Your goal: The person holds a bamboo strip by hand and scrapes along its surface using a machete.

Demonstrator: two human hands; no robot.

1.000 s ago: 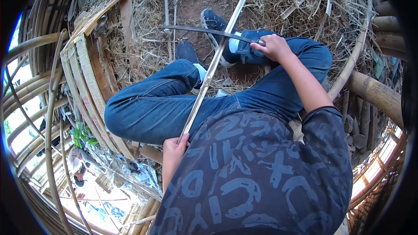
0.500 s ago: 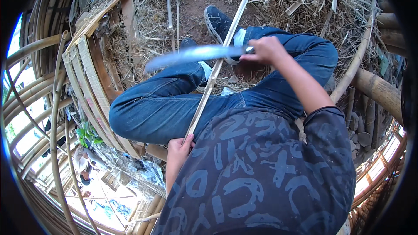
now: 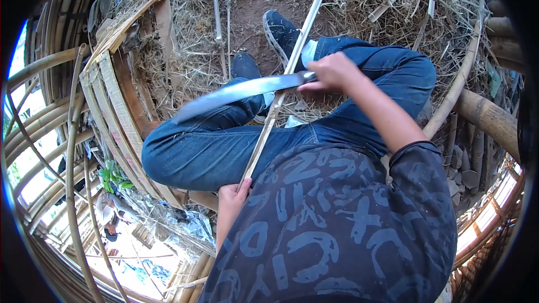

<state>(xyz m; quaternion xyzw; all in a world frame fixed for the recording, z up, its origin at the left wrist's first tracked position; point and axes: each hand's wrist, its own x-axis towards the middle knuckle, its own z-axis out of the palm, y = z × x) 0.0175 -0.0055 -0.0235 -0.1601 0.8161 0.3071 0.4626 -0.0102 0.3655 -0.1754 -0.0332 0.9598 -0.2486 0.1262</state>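
Just knife (image 3: 241, 91) and bamboo strip (image 3: 281, 98) in hands

Bright daylight, fisheye rim, motion blur

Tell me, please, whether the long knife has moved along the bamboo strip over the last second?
Yes. The knife in the right hand has come down the bamboo strip toward the left hand, away from the dark shoe it was level with.
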